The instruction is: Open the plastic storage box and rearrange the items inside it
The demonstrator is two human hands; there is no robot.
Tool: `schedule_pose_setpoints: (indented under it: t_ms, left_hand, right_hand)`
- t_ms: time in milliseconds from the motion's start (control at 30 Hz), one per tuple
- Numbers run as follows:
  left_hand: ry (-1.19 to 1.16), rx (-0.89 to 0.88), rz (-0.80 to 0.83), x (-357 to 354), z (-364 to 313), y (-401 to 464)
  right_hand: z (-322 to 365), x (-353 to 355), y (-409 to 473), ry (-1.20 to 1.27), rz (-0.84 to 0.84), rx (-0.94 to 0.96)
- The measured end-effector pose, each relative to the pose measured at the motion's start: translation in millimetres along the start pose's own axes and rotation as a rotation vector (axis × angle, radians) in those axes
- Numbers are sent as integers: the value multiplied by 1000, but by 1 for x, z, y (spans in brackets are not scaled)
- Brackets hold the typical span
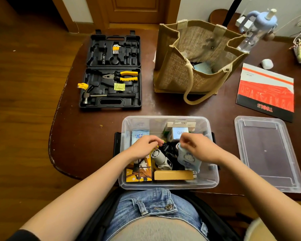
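Observation:
The clear plastic storage box [214, 178] stands open at the table's near edge, and its lid [268, 153] lies flat to the right. Inside are a light blue packet [138, 136], a white carton marked Q8 [178, 133], a grey cylindrical gadget [161, 159], black cables, an orange picture box [140, 173] and a tan box [173, 175]. My right hand [198, 147] pinches a pale blue pouch [188, 159] and holds it over the box's right half. My left hand [143, 146] reaches into the middle with curled fingers; what it grips is hidden.
An open black tool case [111, 72] with pliers and a hammer lies at the back left. A jute bag [196, 60] stands behind the box. A red tools booklet [266, 91] and a blue bottle [255, 28] are at the right.

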State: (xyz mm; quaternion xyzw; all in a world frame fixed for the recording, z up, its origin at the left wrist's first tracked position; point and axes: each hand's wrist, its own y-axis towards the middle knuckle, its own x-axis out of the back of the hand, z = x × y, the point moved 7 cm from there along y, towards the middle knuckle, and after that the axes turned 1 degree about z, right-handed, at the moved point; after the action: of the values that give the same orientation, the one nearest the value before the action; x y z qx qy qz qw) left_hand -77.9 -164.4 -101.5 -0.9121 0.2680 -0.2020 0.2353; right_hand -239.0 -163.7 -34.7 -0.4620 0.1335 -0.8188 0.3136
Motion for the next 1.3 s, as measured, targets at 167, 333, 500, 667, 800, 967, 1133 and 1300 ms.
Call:
schedule_pose_setpoints:
  t_ms: [167, 333, 500, 667, 800, 967, 1133, 1300]
  left_hand:
    - [-160, -80, 123, -7, -23, -7]
    - [-261, -94, 93, 2, -28, -13]
    - [-193, 3, -125, 28, -12, -19]
    - [-233, -25, -465, 59, -5, -35]
    - [-282, -116, -624, 72, -16, -39]
    - [-146, -257, -679, 74, -36, -40]
    - [61, -285, -717, 72, -37, -46]
    - [107, -222, -686, 62, -18, -54]
  right_hand:
    - [13, 22, 17, 286, -147, 27]
    - [31, 27, 39, 509, -254, 59]
    - [39, 22, 61, 299, -178, 38]
    - [38, 15, 73, 125, 24, 3]
    - [51, -6, 75, 152, 154, 104]
    - [58, -10, 88, 234, -111, 140]
    - [38, -30, 95, 203, -307, 74]
    - [27, -61, 108, 149, -254, 40]
